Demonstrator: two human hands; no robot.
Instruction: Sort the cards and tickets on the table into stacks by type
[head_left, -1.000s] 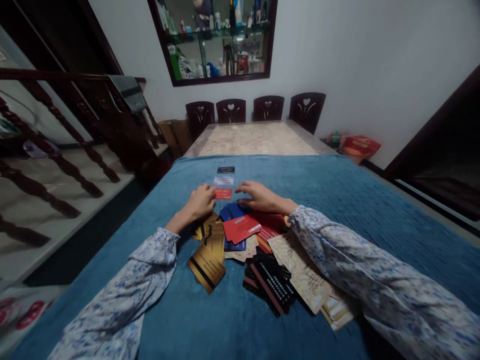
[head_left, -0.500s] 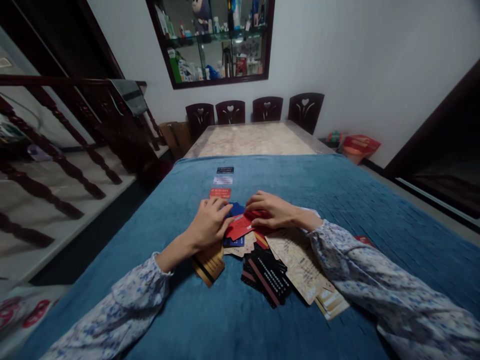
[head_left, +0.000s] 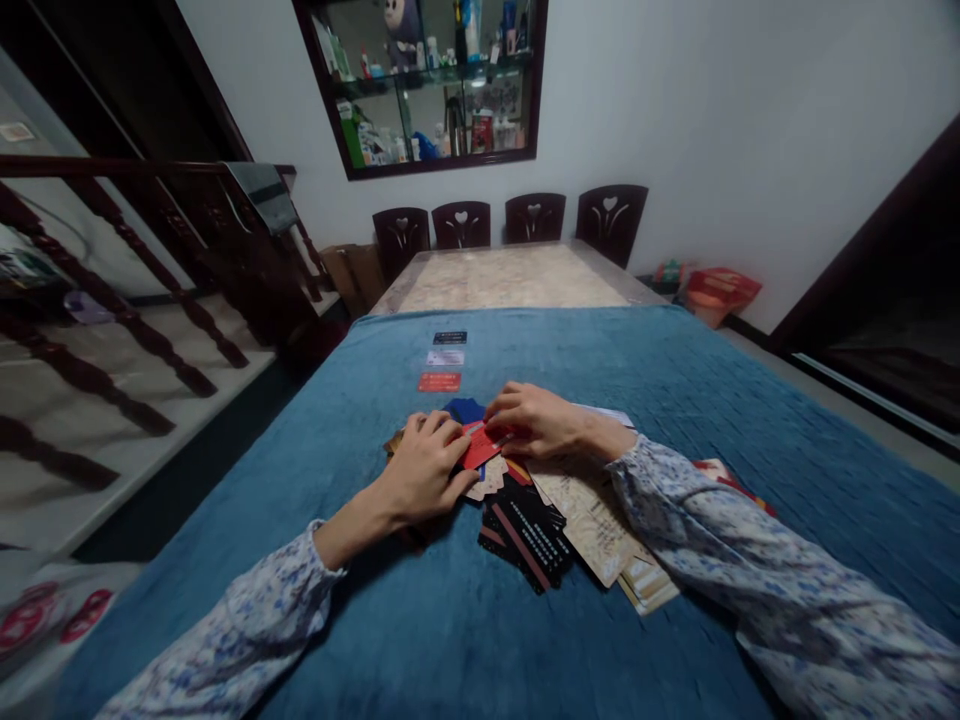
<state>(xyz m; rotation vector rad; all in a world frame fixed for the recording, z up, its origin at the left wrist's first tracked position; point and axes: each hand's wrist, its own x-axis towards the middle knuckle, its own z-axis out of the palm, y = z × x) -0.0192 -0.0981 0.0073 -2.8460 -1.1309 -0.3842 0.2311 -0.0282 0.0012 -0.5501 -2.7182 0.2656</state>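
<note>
A loose heap of cards lies on the blue cloth in front of me. My left hand rests over the heap's left side, thumb stretched away from the fingers, mostly covering gold cards. My right hand has its fingers curled down on a red card in the middle; its fingertips are partly hidden. A blue card sticks out behind the red one. Nearer me fan out black cards with a brownish stripe. Cream patterned cards reach toward my right sleeve.
Beyond the heap, a dark card, a pale card and a red-orange card form a column. More red cards lie past my right forearm. Several chairs stand at the table's far end. A wooden railing runs left.
My left hand has shifted toward me and slightly right, now covering the gold cards that showed below it. My right hand has moved slightly left. The heap's near edge has drawn in a little.
</note>
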